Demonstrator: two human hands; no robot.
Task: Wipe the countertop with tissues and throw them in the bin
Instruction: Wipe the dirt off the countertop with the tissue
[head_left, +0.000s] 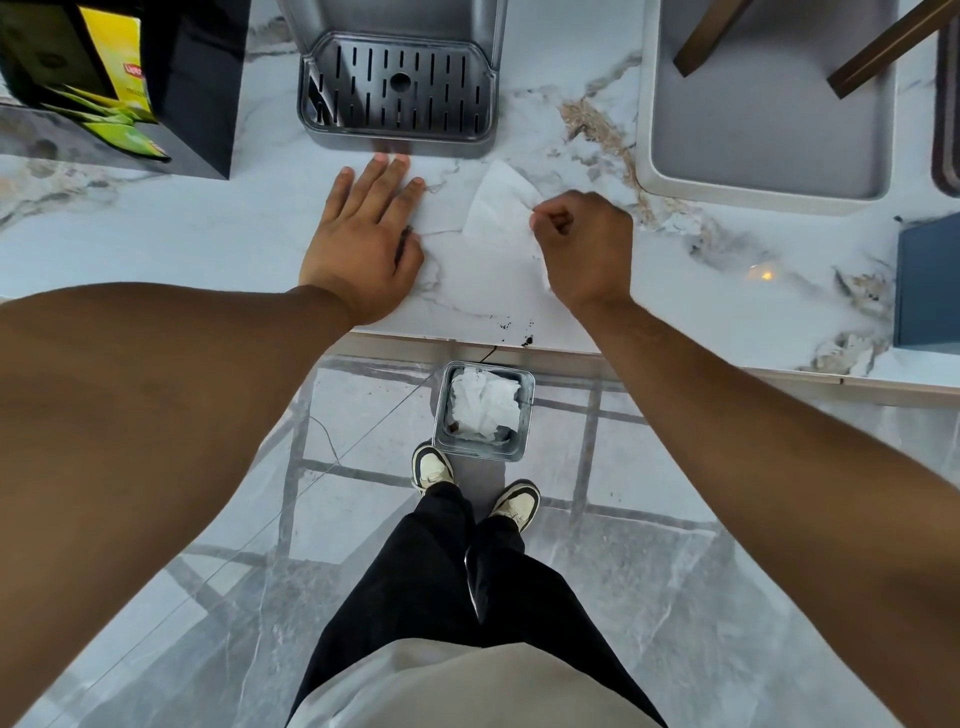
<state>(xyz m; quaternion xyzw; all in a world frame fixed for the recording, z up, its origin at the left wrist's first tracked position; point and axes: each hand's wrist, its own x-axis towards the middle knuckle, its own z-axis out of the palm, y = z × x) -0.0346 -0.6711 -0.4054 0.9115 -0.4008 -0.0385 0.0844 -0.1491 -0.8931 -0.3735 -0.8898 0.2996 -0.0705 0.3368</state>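
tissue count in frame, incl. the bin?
2 at least. One tissue lies on the countertop, pinched by the right hand. One crumpled wad sits in the bin; more may be buried underneath.

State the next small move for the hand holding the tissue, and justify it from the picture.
Probably draw the tissue in the right hand toward the dark specks at the countertop edge: they remain unwiped, directly above the bin.
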